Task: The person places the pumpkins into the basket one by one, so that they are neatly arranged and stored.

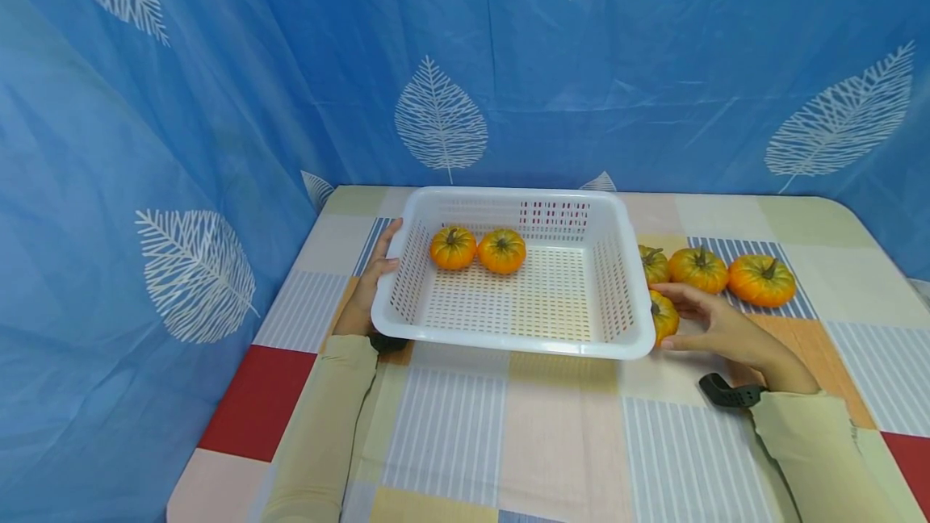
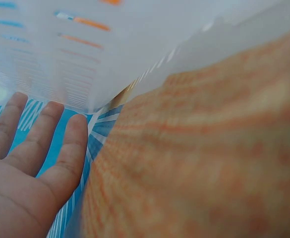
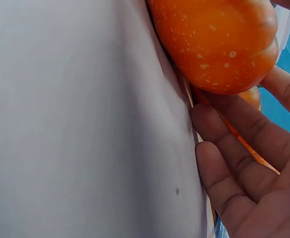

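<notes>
1. Pumpkin [image 1: 664, 320] just beyond the right wall of the white basket [image 1: 508, 345], partly hidden by its rim; I can't tell whether it touches the surface [image 1: 559, 442].
2. Right hand [image 1: 715, 325] grasps it, thumb on the near side, fingers on the far side. I'd seat the fingertips low under its curve and squeeze gently; the skin looks slick.
3. Three other pumpkins [image 1: 697, 269] crowd close behind and to the right, so mind the knuckles.
4. Left hand [image 1: 372, 285] rests against the basket's left side, fingers loosely straight, clenching nothing; light steadying pressure would suit.
5. Two pumpkins [image 1: 501, 252] sit inside, toward the back left.
</notes>
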The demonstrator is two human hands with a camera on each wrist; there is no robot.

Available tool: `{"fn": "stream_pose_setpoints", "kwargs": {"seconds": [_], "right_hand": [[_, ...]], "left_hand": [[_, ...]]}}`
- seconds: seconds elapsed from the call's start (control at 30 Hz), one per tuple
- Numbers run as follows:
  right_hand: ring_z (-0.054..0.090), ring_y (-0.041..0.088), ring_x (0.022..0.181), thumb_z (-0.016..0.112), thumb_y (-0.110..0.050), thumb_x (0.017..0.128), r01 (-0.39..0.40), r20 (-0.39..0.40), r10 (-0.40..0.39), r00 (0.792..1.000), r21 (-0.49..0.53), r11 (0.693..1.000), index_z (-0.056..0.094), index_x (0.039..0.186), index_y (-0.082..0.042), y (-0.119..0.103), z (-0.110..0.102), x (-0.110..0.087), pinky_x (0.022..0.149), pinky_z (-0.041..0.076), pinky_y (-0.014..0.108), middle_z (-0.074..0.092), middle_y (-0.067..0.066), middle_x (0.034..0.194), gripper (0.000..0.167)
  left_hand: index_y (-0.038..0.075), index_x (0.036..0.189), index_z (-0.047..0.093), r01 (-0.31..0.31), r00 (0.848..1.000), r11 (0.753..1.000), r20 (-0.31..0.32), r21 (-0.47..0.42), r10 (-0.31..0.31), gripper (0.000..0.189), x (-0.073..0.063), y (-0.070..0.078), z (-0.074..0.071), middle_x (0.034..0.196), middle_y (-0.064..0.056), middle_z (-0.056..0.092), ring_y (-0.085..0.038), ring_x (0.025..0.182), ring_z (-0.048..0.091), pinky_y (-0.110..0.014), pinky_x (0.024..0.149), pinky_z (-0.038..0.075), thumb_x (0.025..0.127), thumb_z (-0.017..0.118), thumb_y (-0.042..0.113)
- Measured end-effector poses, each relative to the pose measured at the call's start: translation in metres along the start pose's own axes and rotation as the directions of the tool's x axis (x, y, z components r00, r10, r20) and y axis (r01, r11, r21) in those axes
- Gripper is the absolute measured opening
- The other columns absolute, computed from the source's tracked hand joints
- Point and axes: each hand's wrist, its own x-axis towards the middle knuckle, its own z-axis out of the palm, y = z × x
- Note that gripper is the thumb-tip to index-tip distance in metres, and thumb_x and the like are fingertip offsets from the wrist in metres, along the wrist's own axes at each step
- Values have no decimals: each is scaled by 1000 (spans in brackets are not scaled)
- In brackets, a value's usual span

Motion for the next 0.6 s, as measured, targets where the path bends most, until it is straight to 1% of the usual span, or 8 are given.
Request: {"fn": "stream_pose_setpoints", "kwargs": {"seconds": [0.03, 0.1, 0.3, 0.4, 0.5, 0.57, 0.6], "right_hand": [[50, -13, 122, 83, -2, 90, 8, -3, -8, 1000, -6, 1000, 50, 156, 0, 0, 0, 0, 97, 40, 14, 50, -29, 141, 73], [50, -13, 121, 83, -2, 91, 16, -3, -16, 1000, 4, 1000, 50, 155, 0, 1, 0, 0, 96, 37, 10, 51, -31, 140, 73], [51, -11, 121, 82, -1, 91, 18, -4, -18, 1000, 25, 1000, 50, 155, 1, 1, -1, -1, 97, 38, 10, 50, -31, 141, 72], [52, -10, 121, 82, -2, 92, -9, -3, 9, 1000, 58, 998, 49, 156, -1, 0, -1, -2, 96, 40, 11, 51, -30, 142, 72], [54, -9, 122, 80, -1, 94, -15, -7, 16, 1000, 84, 996, 49, 157, -2, 0, -2, -3, 96, 43, 11, 52, -30, 143, 71], [54, -10, 123, 79, 0, 94, -6, -12, 8, 1000, 98, 995, 50, 157, -3, 0, -3, -3, 97, 43, 11, 52, -28, 145, 70], [54, -10, 123, 79, 1, 93, 10, -20, -9, 1000, 90, 996, 50, 157, -3, 0, -3, -3, 97, 43, 10, 53, -26, 147, 70]], "left_hand": [[36, 163, 33, -3, 1000, 1000, 4, -1, 3, 71, 0, 0, 0, 178, -13, 9, -33, 142, 31, -48, 110, 38, 96, 34, 11], [37, 162, 34, -9, 1000, 1000, 8, -7, 9, 71, 1, 0, 0, 178, -14, 10, -33, 142, 31, -47, 110, 38, 96, 34, 11], [37, 162, 34, -6, 1000, 1000, 3, -12, 6, 71, 0, -1, 0, 178, -13, 10, -30, 142, 31, -47, 112, 36, 96, 34, 11], [36, 163, 33, -5, 1000, 1000, 0, -10, 5, 72, 0, -1, -1, 178, -12, 9, -29, 142, 31, -48, 113, 35, 96, 34, 11], [35, 164, 32, 0, 1000, 1000, 0, -11, 0, 72, 1, -1, -2, 179, -13, 8, -30, 143, 31, -48, 113, 35, 96, 35, 12], [32, 166, 29, 2, 1000, 1000, -3, 1, -2, 74, 1, -2, -3, 179, -13, 8, -31, 143, 31, -47, 113, 36, 95, 35, 12], [31, 168, 27, 4, 1000, 1000, -2, 12, -4, 75, 1, -1, -3, 179, -13, 7, -32, 143, 31, -48, 113, 37, 95, 36, 12]]}}
